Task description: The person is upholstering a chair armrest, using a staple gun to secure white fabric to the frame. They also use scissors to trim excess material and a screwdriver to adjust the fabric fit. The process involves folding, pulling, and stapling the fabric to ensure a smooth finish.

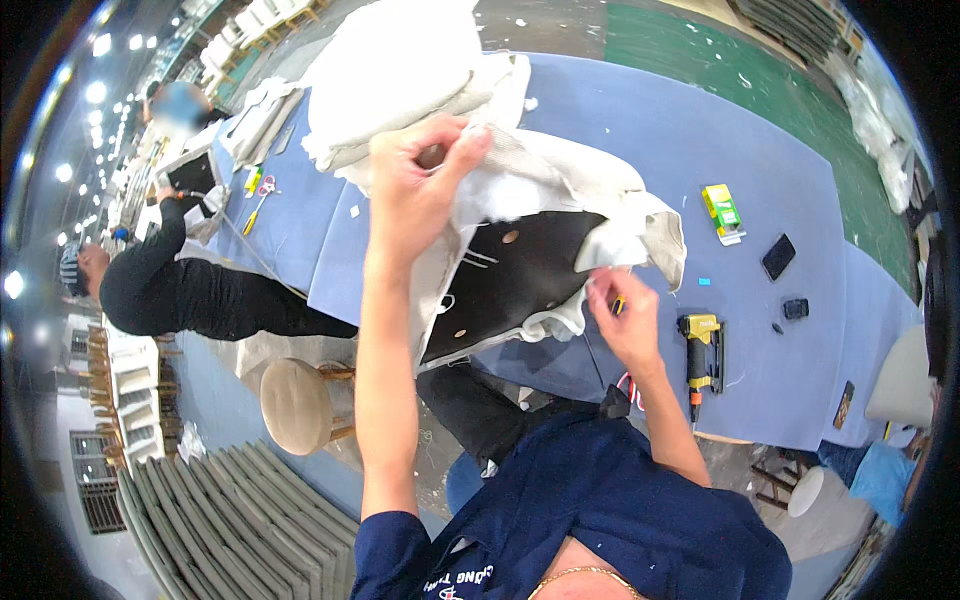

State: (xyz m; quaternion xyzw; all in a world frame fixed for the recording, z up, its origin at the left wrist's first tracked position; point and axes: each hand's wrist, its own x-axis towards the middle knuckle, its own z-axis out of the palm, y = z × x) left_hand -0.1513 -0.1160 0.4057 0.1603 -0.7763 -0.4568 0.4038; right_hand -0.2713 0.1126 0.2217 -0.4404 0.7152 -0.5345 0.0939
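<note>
A chair seat or back in beige fabric lies on the blue table, its black underside (525,265) turned up. White wadding (500,197) shows between the black sheet and the loose beige cover (585,160). Over the far left part of the piece is my left hand (420,185), thumb and forefinger pinched together; what they pinch, if anything, I cannot make out. My right hand (628,318) is closed at the near right corner, beside a raised fabric flap (612,247). A yellow-and-black tool handle (619,304) shows in its fingers; most of the tool is hidden.
A yellow-and-black staple gun (702,352) lies right of my right hand. Beyond it are a yellow-green box (722,212) and a black phone (778,257). Bulky white upholstered pieces (395,70) stand at the far side. Left, a co-worker in black (190,295) leans at the table near a stool (298,405).
</note>
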